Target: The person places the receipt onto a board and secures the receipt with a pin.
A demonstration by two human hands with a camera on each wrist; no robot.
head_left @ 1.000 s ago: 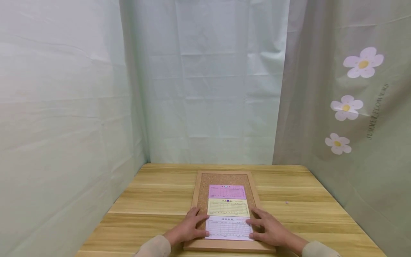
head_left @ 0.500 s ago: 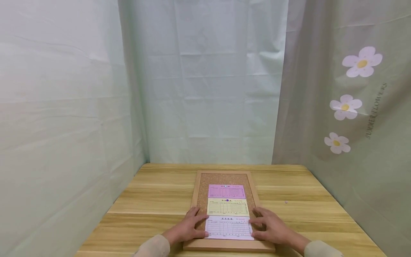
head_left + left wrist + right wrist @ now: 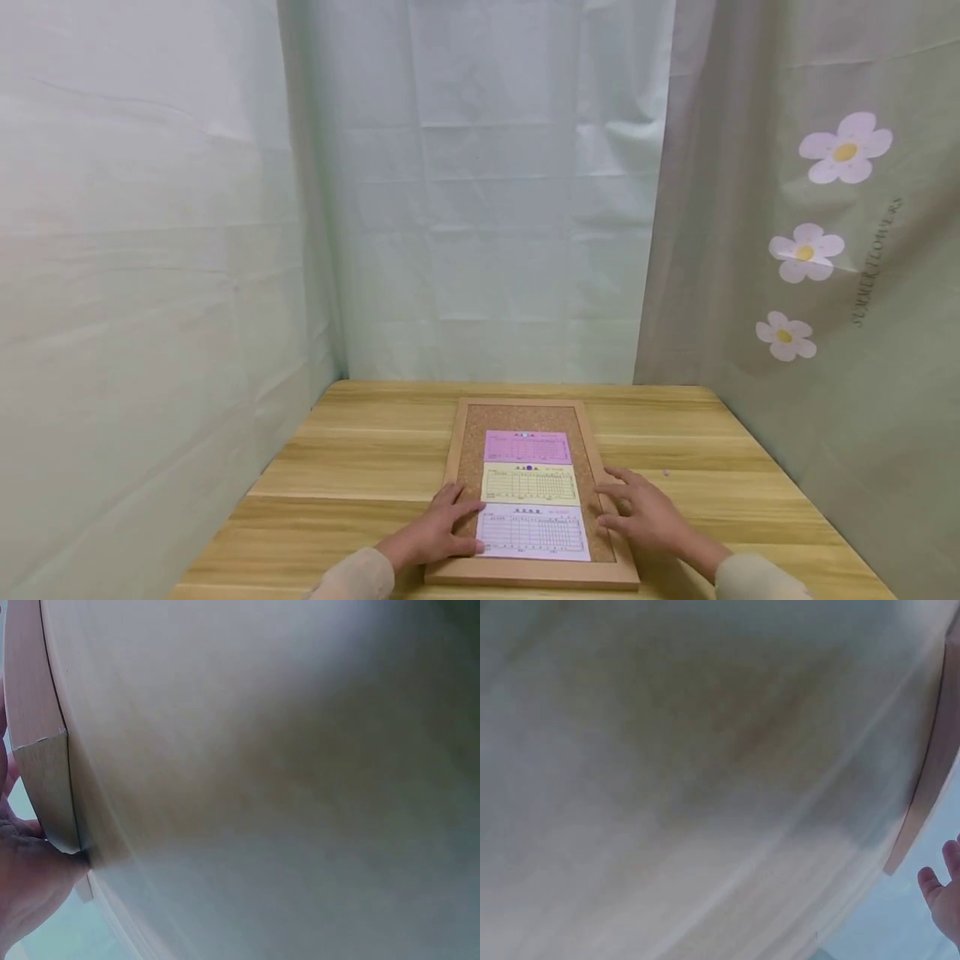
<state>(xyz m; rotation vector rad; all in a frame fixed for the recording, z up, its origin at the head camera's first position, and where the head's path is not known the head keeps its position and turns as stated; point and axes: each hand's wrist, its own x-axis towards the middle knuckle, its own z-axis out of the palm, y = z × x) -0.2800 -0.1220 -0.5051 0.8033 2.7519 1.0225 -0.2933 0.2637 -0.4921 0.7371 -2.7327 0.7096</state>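
Note:
A wood-framed cork board (image 3: 555, 414) lies flat on the table. Three printed slips run down it: a pink one (image 3: 527, 450), a yellow one (image 3: 531, 487) and, nearest me, a white one (image 3: 533, 535). A purple pushpin (image 3: 528, 468) sits at the top of the yellow slip, and a pale pin (image 3: 525, 435) at the top of the pink. My left hand (image 3: 442, 529) rests over the frame's left side, thumb and forefinger at the white slip's left edge. Fingers spread, my right hand (image 3: 645, 517) is over the frame's right side, apart from the slip.
On the wood-grain table (image 3: 360, 446), a small purple piece (image 3: 665, 472) lies right of the board. Pale curtains (image 3: 495, 208) enclose the back and both sides; the right one has printed flowers (image 3: 804, 252).
My right hand has moved off the white slip's right edge, outward to the right. The left hand stays at the slip's left edge.

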